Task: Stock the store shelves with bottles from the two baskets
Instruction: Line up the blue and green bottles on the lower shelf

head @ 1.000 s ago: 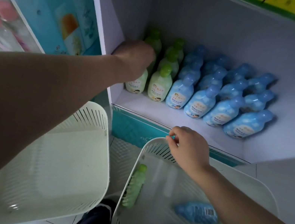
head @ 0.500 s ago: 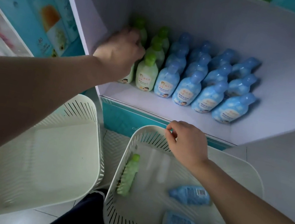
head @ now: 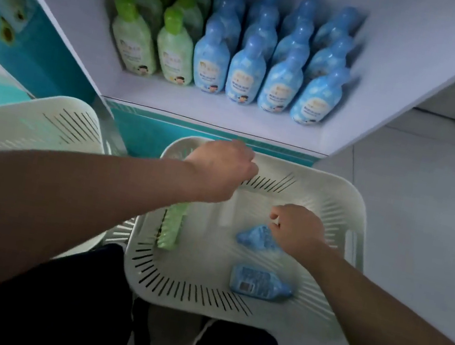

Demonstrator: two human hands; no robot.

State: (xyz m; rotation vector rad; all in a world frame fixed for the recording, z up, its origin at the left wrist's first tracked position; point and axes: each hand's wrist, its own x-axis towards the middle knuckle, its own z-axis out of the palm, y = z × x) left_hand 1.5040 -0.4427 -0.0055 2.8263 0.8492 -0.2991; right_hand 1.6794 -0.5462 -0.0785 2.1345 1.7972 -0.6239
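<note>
The white shelf (head: pixel 216 106) holds upright rows of green bottles (head: pixel 136 37) at the left and blue bottles (head: pixel 246 69) to their right. Below it the right basket (head: pixel 346 199) contains a lying green bottle (head: pixel 172 229) and two lying blue bottles. My right hand (head: pixel 298 230) is down in this basket, its fingers curled over the end of the upper blue bottle (head: pixel 256 236). The other blue bottle (head: pixel 258 282) lies nearer to me. My left hand (head: pixel 221 168) hovers over the basket's far rim, loosely curled and holding nothing.
The left basket (head: pixel 31 122) stands beside the right one with no bottles visible in it. A teal panel (head: pixel 148 134) runs under the shelf. Pale floor tiles (head: pixel 426 207) lie to the right. My dark trouser legs (head: pixel 91 315) are below the baskets.
My left hand left the green bottles on the shelf and came down over the right basket. My right hand moved from the basket's rim down onto a blue bottle.
</note>
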